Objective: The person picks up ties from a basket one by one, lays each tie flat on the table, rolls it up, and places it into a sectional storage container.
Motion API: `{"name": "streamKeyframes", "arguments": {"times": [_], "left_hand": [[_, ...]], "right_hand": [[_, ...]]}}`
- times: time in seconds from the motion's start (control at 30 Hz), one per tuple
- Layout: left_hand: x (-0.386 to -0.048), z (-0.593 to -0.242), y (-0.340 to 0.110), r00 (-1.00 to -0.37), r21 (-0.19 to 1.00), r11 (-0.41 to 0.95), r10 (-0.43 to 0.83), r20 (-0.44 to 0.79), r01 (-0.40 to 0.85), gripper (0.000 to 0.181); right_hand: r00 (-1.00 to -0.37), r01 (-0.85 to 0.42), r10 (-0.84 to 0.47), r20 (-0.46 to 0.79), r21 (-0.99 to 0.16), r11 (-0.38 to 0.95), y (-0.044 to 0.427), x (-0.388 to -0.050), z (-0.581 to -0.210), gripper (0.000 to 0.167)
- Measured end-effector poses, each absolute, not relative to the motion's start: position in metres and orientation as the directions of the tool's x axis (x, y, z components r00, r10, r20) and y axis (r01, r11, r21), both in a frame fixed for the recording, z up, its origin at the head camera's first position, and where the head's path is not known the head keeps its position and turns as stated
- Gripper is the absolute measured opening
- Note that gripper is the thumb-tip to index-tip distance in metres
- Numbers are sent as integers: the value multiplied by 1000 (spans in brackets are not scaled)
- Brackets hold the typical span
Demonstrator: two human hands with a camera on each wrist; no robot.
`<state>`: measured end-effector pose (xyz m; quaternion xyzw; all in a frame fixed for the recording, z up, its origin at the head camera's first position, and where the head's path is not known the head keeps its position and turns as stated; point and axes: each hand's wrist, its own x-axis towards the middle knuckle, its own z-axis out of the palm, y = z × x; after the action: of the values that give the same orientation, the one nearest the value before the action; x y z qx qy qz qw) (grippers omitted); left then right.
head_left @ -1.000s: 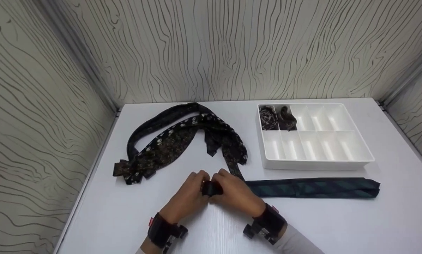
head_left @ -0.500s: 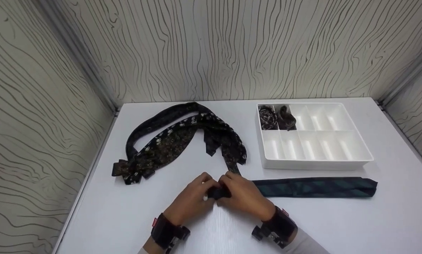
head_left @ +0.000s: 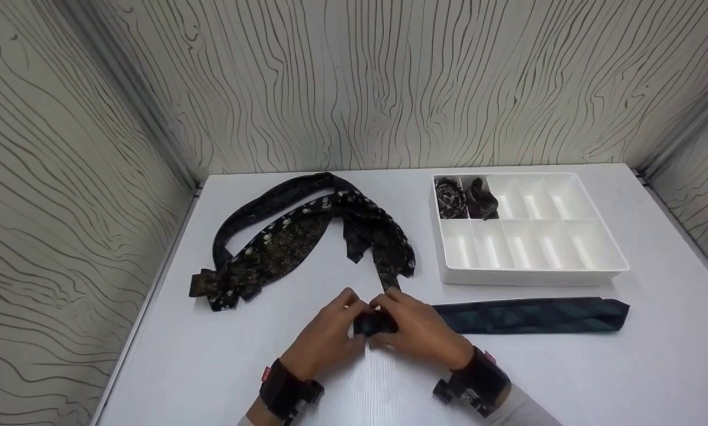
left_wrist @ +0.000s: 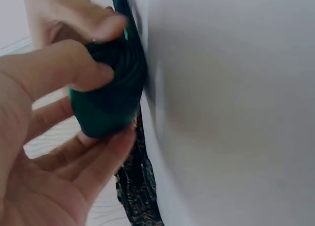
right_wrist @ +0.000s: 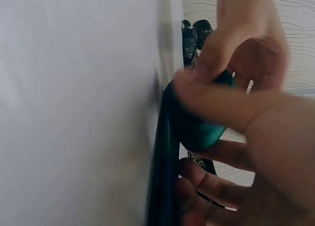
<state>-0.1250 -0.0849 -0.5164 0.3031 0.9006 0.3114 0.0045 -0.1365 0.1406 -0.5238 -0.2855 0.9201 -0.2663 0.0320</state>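
A dark green and navy necktie (head_left: 537, 316) lies flat along the table to the right, and its left end is wound into a roll (left_wrist: 109, 108). My left hand (head_left: 327, 336) grips the roll from the left, thumb on its coiled side and fingers around the far side. From the right, my right hand (head_left: 423, 332) holds the same roll, its thumb close to the left thumb in the right wrist view. The flat length runs out from the roll (right_wrist: 197, 132) past the right hand. Fingers hide part of the roll in the head view.
Dark floral neckties (head_left: 289, 242) lie in a loose arch behind the hands, one end reaching close to the right fingers. A white divided box (head_left: 534, 277) stands at the back right, with two rolled ties (head_left: 450, 198) in its back-left compartments. Patterned panels enclose the table (head_left: 212, 367).
Both hands have shifted right along the necktie with the roll. The flat stretch beyond the right hand is shorter, and its far tip sits slightly further left.
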Motion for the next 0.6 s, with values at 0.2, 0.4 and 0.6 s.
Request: {"name": "streamKeyframes", "arguments": {"times": [0.2,0.4,0.6], "left_hand": [[-127,-517,-75,-784,510,615,577,229,601,31],[-130,-515,-70,-771,506,605,597,222,614,34],[-129,-517,-67,-768,504,604,602,219,617,36]], "right_hand": [[-834,-522,-535,137,-511,683,143,-138,-528,43],[-847,-493,-520,108,-524,695,145,-139,-522,43],[-851,-499,-513,111,-475,725,150,-136,-520,49]]}}
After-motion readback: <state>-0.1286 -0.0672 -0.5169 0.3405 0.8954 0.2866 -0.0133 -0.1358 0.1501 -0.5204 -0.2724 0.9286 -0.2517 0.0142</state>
